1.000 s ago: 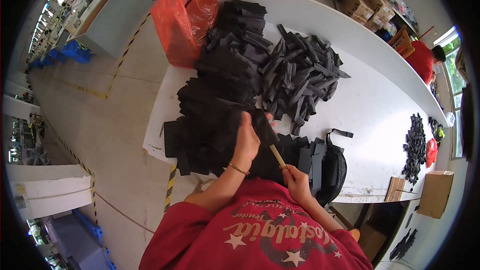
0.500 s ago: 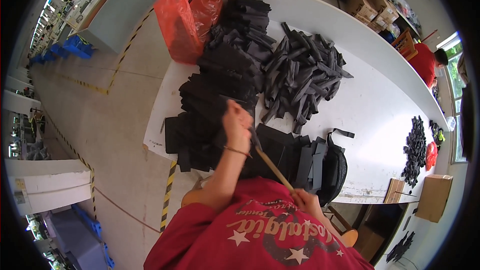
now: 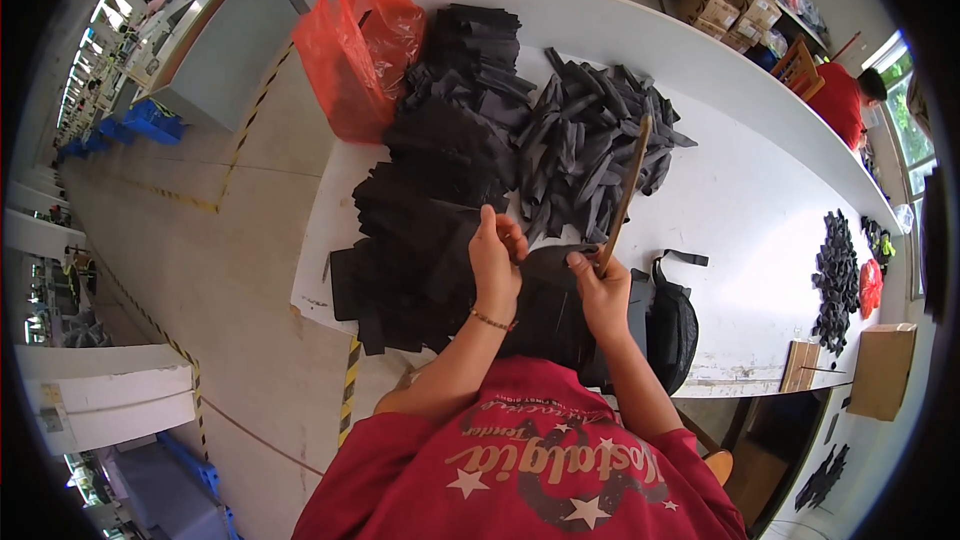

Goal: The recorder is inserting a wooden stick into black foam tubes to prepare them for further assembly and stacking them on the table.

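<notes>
My right hand (image 3: 604, 298) is closed around the lower end of a thin wooden stick (image 3: 630, 190), which points up and away over the table. A black fabric piece (image 3: 556, 258) lies by the right thumb and reaches toward the other hand; whether the thumb pinches it cannot be told. To its left, my left hand (image 3: 496, 265) is raised with thumb up and fingers loosely bent apart, nothing visible in them. Stacked black fabric pieces (image 3: 420, 210) lie beside and beyond the left hand. Beyond the right hand is a loose heap of narrow black fabric strips (image 3: 590, 145).
An orange-red plastic bag (image 3: 350, 60) stands at the table's far left. Right of my hands lies a black padded bag part (image 3: 672, 330) with a strap. The white table (image 3: 740, 240) has a raised far edge. Another black pile (image 3: 835, 280) and a cardboard box (image 3: 880, 370) are farther right.
My right hand has come up from near my body to the table, swinging the stick from pointing left to pointing up and away. The left hand has shifted slightly right and its fingers have loosened.
</notes>
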Action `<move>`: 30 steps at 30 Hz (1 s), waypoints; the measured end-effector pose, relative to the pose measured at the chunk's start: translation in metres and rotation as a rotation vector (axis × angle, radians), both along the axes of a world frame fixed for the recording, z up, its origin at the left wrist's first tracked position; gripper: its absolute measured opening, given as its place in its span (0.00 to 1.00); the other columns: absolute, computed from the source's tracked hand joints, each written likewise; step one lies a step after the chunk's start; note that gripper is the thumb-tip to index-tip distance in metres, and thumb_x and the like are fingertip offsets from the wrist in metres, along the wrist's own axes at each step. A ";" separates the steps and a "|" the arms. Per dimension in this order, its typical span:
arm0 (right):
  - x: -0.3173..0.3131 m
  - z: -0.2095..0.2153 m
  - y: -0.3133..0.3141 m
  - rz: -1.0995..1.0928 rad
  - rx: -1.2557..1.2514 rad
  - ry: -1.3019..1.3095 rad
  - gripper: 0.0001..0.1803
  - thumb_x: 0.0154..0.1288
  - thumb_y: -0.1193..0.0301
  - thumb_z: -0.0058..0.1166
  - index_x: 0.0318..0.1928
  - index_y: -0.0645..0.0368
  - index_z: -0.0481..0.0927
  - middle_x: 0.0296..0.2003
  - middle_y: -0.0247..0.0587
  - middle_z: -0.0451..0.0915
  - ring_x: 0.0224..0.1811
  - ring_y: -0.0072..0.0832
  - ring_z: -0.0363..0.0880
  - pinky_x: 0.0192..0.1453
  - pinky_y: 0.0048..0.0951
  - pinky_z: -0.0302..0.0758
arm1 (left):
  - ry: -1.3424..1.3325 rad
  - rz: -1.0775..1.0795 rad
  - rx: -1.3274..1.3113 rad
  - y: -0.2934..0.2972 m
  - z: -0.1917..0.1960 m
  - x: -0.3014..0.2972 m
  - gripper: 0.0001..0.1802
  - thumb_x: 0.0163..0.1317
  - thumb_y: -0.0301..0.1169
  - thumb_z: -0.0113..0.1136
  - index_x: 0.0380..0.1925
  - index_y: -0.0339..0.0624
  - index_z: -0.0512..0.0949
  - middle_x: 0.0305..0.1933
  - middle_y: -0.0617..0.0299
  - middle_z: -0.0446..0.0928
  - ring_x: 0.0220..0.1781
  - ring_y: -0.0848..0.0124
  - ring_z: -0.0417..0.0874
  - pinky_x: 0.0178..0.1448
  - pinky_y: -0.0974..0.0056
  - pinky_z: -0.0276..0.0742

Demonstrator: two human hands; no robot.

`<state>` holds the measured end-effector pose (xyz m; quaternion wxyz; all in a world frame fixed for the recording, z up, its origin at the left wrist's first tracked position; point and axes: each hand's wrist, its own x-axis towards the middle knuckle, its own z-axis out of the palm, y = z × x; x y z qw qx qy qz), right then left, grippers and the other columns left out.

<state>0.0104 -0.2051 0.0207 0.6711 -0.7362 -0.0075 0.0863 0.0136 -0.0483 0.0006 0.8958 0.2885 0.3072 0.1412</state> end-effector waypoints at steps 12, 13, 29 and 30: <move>0.086 0.005 0.011 -0.425 -0.048 -0.412 0.15 0.69 0.62 0.55 0.26 0.55 0.73 0.17 0.21 0.64 0.16 0.11 0.56 0.19 0.19 0.51 | -0.200 -0.836 0.460 -0.038 -0.023 -0.071 0.16 0.73 0.38 0.42 0.30 0.39 0.68 0.14 0.65 0.66 0.12 0.75 0.68 0.21 0.68 0.68; 0.100 0.031 0.013 -0.454 0.162 -0.118 0.14 0.70 0.62 0.54 0.30 0.57 0.76 0.18 0.22 0.64 0.16 0.12 0.56 0.18 0.19 0.52 | -0.180 -0.811 0.463 -0.031 -0.035 -0.082 0.16 0.73 0.38 0.42 0.30 0.39 0.68 0.14 0.65 0.66 0.12 0.75 0.68 0.21 0.68 0.68; 0.072 -0.025 -0.052 0.501 -0.656 -0.323 0.10 0.65 0.68 0.54 0.44 0.57 0.82 0.31 0.48 0.82 0.33 0.44 0.82 0.38 0.36 0.76 | 0.550 -0.288 1.804 0.085 -0.043 -0.028 0.06 0.57 0.31 0.63 0.26 0.42 0.79 0.36 0.58 0.75 0.35 0.56 0.82 0.38 0.58 0.79; 0.072 -0.024 -0.054 0.516 -0.654 -0.321 0.10 0.65 0.68 0.54 0.44 0.56 0.82 0.31 0.47 0.82 0.33 0.45 0.81 0.38 0.37 0.76 | 0.546 -0.286 1.808 0.085 -0.045 -0.029 0.06 0.57 0.31 0.63 0.26 0.42 0.79 0.36 0.58 0.75 0.35 0.56 0.82 0.38 0.58 0.79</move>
